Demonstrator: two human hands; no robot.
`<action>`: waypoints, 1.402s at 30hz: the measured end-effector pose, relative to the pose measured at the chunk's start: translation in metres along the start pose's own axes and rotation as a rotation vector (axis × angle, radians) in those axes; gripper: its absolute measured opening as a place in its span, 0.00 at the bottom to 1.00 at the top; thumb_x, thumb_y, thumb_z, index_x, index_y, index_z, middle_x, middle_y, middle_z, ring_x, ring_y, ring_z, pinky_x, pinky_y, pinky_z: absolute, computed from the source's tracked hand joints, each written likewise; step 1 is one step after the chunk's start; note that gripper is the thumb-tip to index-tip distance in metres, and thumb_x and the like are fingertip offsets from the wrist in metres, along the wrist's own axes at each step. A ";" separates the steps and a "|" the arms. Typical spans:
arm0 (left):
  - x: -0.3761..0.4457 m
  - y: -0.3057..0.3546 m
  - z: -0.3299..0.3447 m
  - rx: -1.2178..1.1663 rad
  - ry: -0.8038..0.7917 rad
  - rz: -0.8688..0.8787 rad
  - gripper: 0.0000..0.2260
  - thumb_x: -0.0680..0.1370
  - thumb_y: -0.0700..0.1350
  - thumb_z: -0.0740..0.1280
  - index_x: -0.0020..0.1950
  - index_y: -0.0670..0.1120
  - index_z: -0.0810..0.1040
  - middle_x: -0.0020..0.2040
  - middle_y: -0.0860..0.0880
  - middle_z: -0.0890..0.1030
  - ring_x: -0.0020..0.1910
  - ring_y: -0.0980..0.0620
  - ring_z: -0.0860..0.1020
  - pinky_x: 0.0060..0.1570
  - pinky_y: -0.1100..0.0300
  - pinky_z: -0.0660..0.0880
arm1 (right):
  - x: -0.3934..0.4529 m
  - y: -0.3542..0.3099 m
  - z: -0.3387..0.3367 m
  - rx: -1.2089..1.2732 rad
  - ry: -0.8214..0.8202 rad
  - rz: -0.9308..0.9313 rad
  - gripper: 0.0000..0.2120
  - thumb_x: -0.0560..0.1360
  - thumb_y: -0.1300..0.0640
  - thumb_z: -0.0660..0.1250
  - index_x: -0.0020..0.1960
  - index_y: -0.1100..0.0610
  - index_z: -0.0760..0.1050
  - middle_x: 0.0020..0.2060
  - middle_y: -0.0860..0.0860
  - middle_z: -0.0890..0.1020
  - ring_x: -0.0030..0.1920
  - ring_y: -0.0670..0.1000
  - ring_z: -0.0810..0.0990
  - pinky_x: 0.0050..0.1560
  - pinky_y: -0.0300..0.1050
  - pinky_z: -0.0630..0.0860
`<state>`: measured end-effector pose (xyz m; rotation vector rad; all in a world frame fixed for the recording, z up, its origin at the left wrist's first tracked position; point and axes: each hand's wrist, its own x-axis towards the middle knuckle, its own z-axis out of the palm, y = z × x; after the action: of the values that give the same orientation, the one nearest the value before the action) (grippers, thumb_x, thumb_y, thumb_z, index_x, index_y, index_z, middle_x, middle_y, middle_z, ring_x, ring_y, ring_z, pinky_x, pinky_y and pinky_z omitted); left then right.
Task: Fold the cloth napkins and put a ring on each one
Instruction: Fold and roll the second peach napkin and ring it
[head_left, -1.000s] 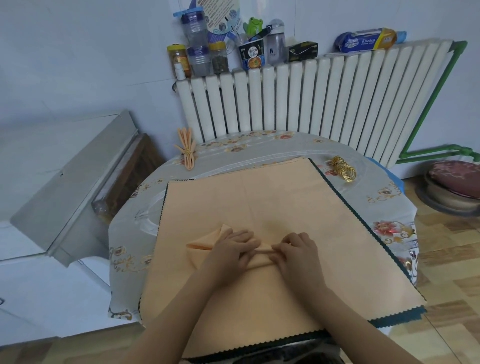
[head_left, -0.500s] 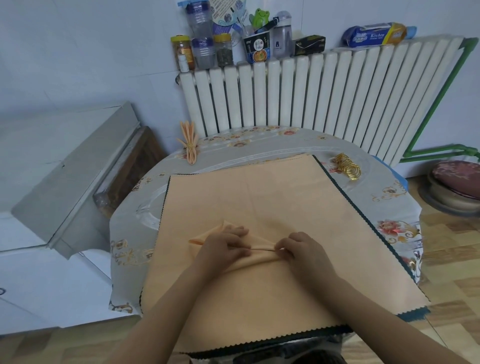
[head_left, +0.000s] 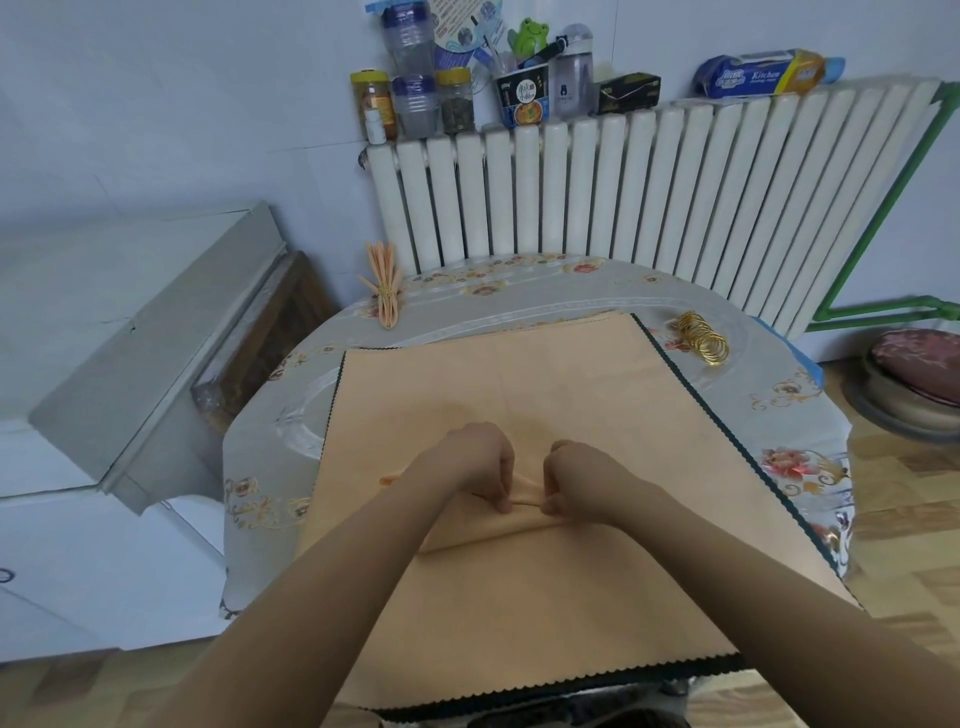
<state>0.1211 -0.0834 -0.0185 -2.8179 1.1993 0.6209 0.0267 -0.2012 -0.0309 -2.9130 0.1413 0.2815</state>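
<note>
Pinching a folded napkin (head_left: 483, 525) at mid-table: left hand (head_left: 475, 460) and right hand (head_left: 582, 480) both grip its pleated ridge | napkin lies on the peach cloth stack (head_left: 519, 379) | gold rings (head_left: 702, 340) far right; ringed napkin (head_left: 385, 291) far left

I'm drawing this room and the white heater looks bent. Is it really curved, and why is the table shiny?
In the head view, the white ribbed radiator fans outward and the green pipe leans: probably wide-angle lens distortion, not real bending. The shiny streaks are glare on the glossy flowered tablecloth. The orange cloth napkin between the hands looks soft, slightly blurred.
</note>
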 end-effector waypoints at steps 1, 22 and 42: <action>0.001 -0.002 -0.001 0.005 -0.008 -0.002 0.12 0.64 0.50 0.79 0.44 0.49 0.82 0.49 0.48 0.81 0.51 0.48 0.78 0.45 0.59 0.72 | 0.001 -0.001 0.001 0.012 -0.020 0.006 0.14 0.74 0.56 0.68 0.57 0.60 0.76 0.57 0.57 0.75 0.57 0.57 0.75 0.53 0.43 0.70; -0.014 0.011 -0.012 0.302 -0.080 0.117 0.10 0.71 0.52 0.71 0.44 0.47 0.78 0.44 0.45 0.80 0.45 0.46 0.76 0.39 0.58 0.68 | -0.015 0.002 0.031 0.039 0.126 0.087 0.13 0.79 0.53 0.59 0.60 0.58 0.71 0.58 0.57 0.75 0.61 0.57 0.70 0.55 0.46 0.68; -0.071 0.020 -0.011 0.546 0.021 0.023 0.04 0.76 0.44 0.64 0.47 0.44 0.76 0.46 0.45 0.79 0.48 0.43 0.78 0.39 0.57 0.68 | -0.027 0.015 0.047 0.395 0.467 -0.102 0.05 0.68 0.60 0.72 0.43 0.57 0.81 0.41 0.50 0.80 0.46 0.53 0.73 0.44 0.38 0.61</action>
<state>0.0663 -0.0505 0.0202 -2.3577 1.1834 0.2151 -0.0099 -0.2036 -0.0735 -2.5267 0.1045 -0.4026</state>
